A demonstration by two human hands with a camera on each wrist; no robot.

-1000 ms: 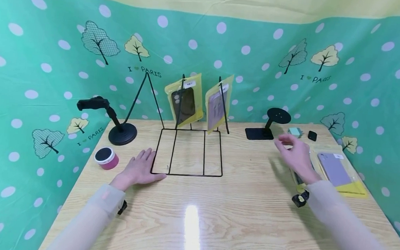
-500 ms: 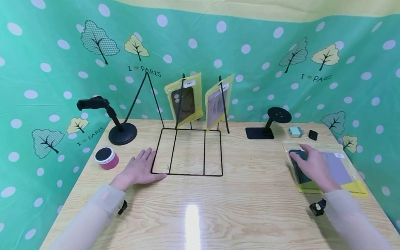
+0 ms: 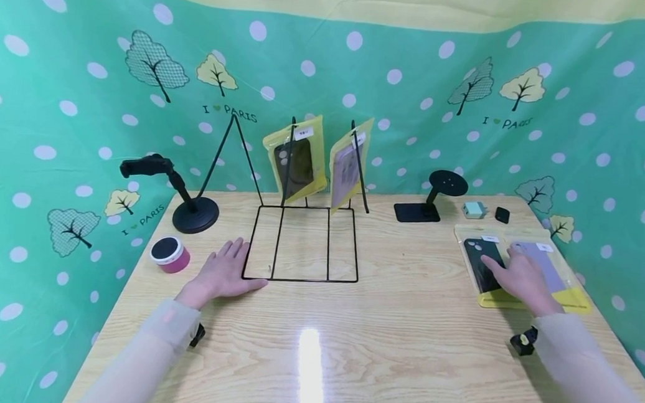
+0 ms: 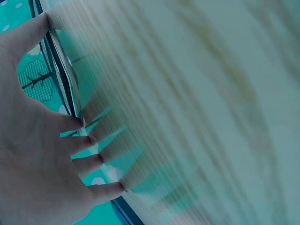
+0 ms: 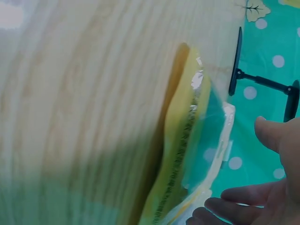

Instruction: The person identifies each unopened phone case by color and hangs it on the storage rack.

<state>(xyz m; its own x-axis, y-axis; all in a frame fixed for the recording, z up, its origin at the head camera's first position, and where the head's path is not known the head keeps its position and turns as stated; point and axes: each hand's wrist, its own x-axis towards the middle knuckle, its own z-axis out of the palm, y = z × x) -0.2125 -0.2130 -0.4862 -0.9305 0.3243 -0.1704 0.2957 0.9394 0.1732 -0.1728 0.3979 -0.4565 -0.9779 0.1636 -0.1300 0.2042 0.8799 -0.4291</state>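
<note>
The right hand (image 3: 521, 281) lies flat, fingers straight, on the yellow phone case packs (image 3: 495, 296) near the desk's right edge. They look light, thin and slippery; pinch an edge. The left hand (image 3: 222, 275) rests flat, holding nothing.

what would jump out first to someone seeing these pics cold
The black wire rack at the middle of the wooden table draws the eye, with two yellow phone-case packets hanging on its uprights at the back. The right hand lies on two more yellow packets flat at the table's right side, while the left hand rests flat by the rack's front left corner. A green dotted backdrop with trees surrounds it all.
</note>
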